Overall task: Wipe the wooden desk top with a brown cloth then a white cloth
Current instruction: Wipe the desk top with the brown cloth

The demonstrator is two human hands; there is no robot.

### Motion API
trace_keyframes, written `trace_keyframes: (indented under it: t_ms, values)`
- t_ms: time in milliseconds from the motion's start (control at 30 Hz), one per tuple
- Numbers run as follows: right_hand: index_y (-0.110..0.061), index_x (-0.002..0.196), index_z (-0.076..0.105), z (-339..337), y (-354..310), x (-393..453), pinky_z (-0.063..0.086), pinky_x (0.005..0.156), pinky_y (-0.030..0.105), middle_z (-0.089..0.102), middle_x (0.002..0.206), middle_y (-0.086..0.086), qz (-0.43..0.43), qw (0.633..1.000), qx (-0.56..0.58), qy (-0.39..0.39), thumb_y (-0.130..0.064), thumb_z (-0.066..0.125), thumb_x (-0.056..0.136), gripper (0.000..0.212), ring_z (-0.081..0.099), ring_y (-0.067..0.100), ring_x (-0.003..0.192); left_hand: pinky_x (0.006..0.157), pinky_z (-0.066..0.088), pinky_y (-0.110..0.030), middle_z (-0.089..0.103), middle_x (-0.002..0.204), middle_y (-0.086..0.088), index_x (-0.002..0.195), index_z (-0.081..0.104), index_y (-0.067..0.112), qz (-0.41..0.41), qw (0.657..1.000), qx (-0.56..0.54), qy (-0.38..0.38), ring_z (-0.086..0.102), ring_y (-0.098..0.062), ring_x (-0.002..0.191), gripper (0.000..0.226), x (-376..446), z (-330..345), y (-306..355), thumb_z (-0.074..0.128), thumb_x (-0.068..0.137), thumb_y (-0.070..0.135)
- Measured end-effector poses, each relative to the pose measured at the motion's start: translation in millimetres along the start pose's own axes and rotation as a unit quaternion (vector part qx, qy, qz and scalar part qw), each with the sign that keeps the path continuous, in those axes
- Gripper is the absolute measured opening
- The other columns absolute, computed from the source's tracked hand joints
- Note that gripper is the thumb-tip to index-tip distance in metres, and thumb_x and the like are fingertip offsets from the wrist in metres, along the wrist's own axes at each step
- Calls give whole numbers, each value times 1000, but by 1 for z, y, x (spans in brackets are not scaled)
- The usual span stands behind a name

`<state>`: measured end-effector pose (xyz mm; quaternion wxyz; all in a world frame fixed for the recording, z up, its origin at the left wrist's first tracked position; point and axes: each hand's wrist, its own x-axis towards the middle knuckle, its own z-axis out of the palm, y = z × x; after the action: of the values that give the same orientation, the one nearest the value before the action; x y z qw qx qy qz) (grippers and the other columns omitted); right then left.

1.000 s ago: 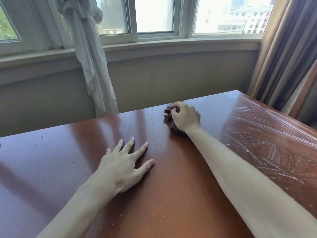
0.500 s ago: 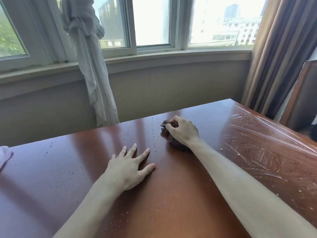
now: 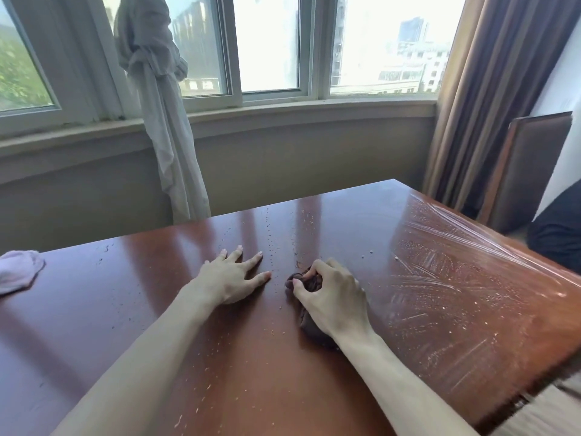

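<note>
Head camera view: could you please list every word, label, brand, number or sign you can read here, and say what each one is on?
None: no readable text in this view.
The brown cloth in the right hand, the white cloth and the desk top show no label or print.
The buildings beyond the window are too washed out to show any sign.
</note>
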<state>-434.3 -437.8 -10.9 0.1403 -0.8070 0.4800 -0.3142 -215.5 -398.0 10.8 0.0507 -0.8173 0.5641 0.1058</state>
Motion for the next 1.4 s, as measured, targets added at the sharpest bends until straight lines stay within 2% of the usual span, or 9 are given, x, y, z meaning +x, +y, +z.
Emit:
trace_keyframes:
  t_ms: [167, 300, 433, 600, 733, 867, 1000, 1233, 1400]
  values:
    - [-25, 80, 62, 19, 11, 53, 45, 69, 33, 63, 89, -8, 2, 1000, 8, -2, -51, 67, 83, 27, 60, 21, 88, 122, 16, -55, -2, 170, 3, 155, 3, 56, 3, 1000, 8, 9, 2, -27, 156, 72, 1, 8, -1, 13, 89, 83]
    - [-23, 79, 64, 45, 22, 123, 42, 67, 32, 66, 88, -6, 23, 1000, 12, 2, -50, 68, 79, 27, 61, 24, 84, 123, 11, -53, -7, 169, 6, 153, -3, 58, 12, 1000, 10, 10, -3, -26, 156, 68, 3, 11, -2, 11, 90, 81]
    - [-23, 82, 66, 73, 33, 199, 41, 69, 32, 68, 89, -4, 44, 999, 23, 1, -50, 70, 77, 27, 55, 24, 79, 123, 12, -51, -12, 168, 10, 150, -7, 62, 16, 1000, 9, 14, -6, -24, 156, 65, 4, 12, -4, 10, 90, 81]
    - [-24, 80, 65, 106, 40, 279, 40, 69, 31, 68, 91, -7, 55, 998, 24, 11, -50, 69, 76, 26, 63, 23, 88, 125, 10, -47, -14, 167, 13, 148, -9, 65, 14, 999, 7, 30, -10, -21, 156, 64, 6, 14, -4, 6, 88, 82]
    - [-24, 80, 65, 115, 42, 299, 40, 70, 31, 68, 92, -6, 51, 998, 20, 13, -49, 69, 77, 25, 64, 24, 92, 125, 7, -46, -15, 167, 14, 147, -10, 66, 17, 999, 9, 42, -11, -19, 155, 64, 9, 15, -8, 4, 86, 83]
    - [-22, 82, 63, 102, 42, 268, 39, 70, 32, 64, 93, -3, 38, 999, 11, 7, -45, 68, 79, 23, 62, 26, 91, 125, 7, -47, -11, 168, 13, 148, -6, 65, 15, 999, 5, 31, -8, -19, 156, 65, 11, 15, -10, 7, 87, 83]
    - [-22, 79, 61, 72, 37, 194, 40, 68, 33, 65, 89, -4, 15, 1000, 6, -2, -44, 68, 79, 23, 61, 27, 86, 124, 9, -49, -7, 169, 11, 149, -3, 64, 10, 1000, 5, 22, -5, -20, 156, 65, 11, 12, -10, 9, 88, 83]
    - [-23, 74, 54, 6, 19, 33, 39, 63, 32, 59, 85, -7, -32, 999, 14, -23, -46, 65, 80, 26, 55, 21, 81, 124, 6, -52, -3, 170, 6, 153, 4, 60, 3, 1000, -16, 10, -2, -24, 156, 69, 8, 11, -6, 16, 89, 84]
    - [-25, 75, 55, -24, 13, -38, 46, 69, 34, 58, 82, -12, -59, 997, 30, -28, -52, 63, 77, 28, 54, 10, 85, 124, 5, -55, -1, 170, 3, 153, 7, 59, 8, 999, -30, 15, -1, -27, 156, 72, -2, 11, -5, 15, 87, 85]
